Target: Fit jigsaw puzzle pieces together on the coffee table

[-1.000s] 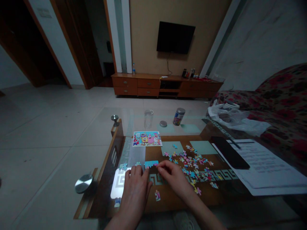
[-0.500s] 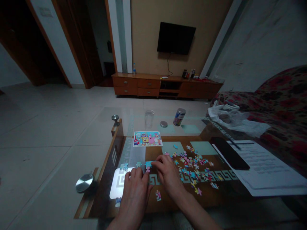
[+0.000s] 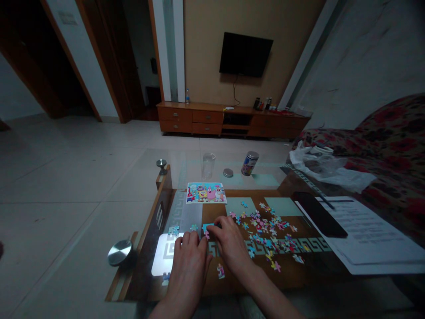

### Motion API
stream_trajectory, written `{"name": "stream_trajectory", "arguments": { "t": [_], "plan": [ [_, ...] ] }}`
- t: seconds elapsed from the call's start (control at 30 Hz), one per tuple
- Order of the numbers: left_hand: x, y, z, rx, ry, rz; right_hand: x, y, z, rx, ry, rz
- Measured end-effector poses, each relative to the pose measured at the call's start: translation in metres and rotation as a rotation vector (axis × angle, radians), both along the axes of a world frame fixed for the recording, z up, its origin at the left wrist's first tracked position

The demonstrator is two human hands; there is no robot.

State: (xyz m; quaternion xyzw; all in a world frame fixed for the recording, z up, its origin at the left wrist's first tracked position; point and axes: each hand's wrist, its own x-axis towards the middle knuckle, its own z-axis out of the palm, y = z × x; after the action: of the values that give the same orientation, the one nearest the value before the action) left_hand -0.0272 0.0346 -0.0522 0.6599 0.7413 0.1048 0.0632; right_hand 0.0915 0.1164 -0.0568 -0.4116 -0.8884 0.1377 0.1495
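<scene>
On the glass table [image 3: 232,175] my left hand [image 3: 189,261] lies flat, fingers stretched toward a small joined patch of blue puzzle pieces [image 3: 208,228]. My right hand [image 3: 230,241] rests beside it, its fingertips pressed down on that blue patch. A scatter of loose coloured puzzle pieces [image 3: 268,232] spreads to the right of my right hand. A single loose piece [image 3: 220,271] lies between my wrists. The cartoon reference picture [image 3: 206,193] lies farther back on the table.
A drinking glass [image 3: 208,165], a round lid [image 3: 227,173] and a small tin [image 3: 249,163] stand at the far edge. A black phone [image 3: 319,214] and printed papers [image 3: 365,232] lie right. A plastic bag [image 3: 327,167] rests on the sofa.
My right hand has slid left onto the blue joined pieces, covering most of them. My left hand has stayed almost still.
</scene>
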Motion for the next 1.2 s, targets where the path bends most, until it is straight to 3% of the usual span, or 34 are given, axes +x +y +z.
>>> {"name": "stream_trajectory", "arguments": {
  "t": [0.33,1.0,1.2],
  "plan": [
    [0.001,0.002,-0.004,-0.001,0.023,0.008,-0.001,0.002,0.000,-0.009,-0.001,0.001],
    [-0.001,0.018,0.001,0.006,0.066,0.015,-0.002,-0.001,0.004,-0.016,-0.028,-0.007],
    [-0.002,0.020,0.006,-0.023,0.047,-0.034,-0.003,-0.002,0.007,-0.017,-0.030,-0.010]
  ]
}}
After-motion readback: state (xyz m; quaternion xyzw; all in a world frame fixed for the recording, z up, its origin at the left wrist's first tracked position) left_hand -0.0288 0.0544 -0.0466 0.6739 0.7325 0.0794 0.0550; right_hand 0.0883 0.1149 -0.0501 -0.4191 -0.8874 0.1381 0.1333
